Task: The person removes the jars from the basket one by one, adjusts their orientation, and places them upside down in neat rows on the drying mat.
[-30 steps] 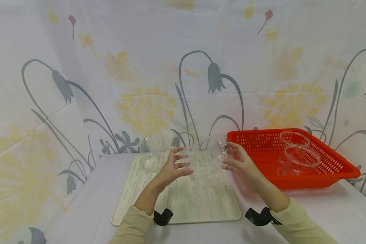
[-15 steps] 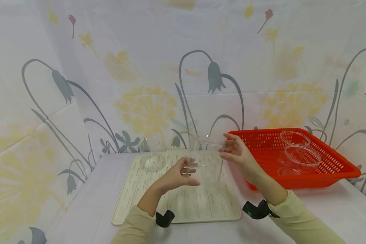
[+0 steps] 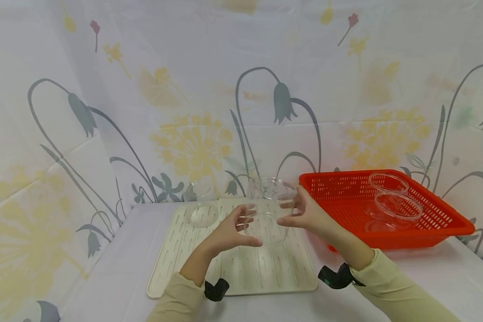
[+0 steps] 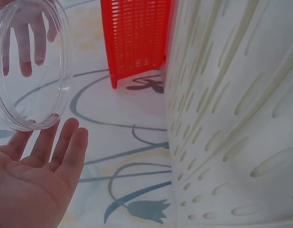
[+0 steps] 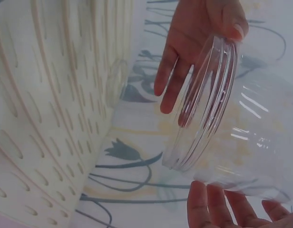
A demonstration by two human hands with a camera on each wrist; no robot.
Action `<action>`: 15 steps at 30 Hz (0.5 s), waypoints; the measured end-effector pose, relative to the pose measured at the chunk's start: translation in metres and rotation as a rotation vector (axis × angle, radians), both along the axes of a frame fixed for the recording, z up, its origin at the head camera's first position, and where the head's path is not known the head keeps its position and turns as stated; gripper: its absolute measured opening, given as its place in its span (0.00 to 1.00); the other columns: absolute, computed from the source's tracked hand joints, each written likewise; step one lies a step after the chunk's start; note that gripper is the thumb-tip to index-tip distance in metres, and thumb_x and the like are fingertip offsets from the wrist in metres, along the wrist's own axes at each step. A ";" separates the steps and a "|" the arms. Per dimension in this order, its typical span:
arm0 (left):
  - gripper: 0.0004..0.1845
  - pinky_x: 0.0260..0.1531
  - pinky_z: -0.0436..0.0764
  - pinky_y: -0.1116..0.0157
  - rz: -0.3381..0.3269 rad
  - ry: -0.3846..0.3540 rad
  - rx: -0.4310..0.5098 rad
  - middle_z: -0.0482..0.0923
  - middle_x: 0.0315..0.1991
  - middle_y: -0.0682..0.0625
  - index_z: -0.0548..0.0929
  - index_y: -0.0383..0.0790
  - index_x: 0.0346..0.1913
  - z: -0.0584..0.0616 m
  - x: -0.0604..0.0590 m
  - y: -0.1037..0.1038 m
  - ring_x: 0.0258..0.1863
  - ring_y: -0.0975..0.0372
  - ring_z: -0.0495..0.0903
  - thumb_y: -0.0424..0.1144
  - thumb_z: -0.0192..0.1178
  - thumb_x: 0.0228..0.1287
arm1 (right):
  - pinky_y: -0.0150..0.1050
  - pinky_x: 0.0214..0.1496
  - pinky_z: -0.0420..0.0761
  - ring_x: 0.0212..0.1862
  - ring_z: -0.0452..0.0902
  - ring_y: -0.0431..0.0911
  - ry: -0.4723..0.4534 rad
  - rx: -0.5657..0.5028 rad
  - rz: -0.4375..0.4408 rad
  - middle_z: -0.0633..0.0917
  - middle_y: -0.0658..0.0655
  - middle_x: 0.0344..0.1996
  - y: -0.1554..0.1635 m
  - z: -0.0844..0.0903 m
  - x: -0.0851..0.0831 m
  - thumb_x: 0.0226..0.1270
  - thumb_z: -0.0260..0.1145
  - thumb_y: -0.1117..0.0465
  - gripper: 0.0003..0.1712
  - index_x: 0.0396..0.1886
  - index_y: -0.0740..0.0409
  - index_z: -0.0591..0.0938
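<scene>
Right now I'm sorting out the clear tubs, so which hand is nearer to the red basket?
The right. The right hand holds the clear tub just beside the red basket, at its near-left corner; the left hand is farther off, over the cream mat.

Red basket beside cream mat

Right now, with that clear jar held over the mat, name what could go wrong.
The clear jar is held in the air by the right hand; the left hand looks open beside it, so it could slip and drop onto the mat. Another clear jar stands close by on the mat and might get knocked.
</scene>
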State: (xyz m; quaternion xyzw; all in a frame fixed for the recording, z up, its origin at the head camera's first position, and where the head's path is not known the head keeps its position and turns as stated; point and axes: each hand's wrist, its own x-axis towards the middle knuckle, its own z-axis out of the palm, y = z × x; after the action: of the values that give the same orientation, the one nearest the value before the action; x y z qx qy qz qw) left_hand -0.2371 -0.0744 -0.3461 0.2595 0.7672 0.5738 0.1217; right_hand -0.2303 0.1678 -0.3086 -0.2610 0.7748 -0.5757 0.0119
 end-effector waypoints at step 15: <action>0.44 0.56 0.68 0.50 0.141 -0.002 0.034 0.61 0.66 0.44 0.58 0.44 0.69 -0.009 0.003 0.000 0.63 0.46 0.62 0.42 0.71 0.51 | 0.51 0.46 0.78 0.58 0.65 0.64 -0.023 0.007 -0.064 0.66 0.68 0.59 -0.005 0.002 -0.008 0.53 0.70 0.64 0.48 0.70 0.54 0.54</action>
State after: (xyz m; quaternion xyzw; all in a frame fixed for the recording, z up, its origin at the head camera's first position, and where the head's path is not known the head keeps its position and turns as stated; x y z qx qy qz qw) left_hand -0.2339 -0.0743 -0.3550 0.2063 0.7737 0.5940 0.0774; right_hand -0.2382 0.1627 -0.3069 -0.2294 0.7848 -0.5758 0.0031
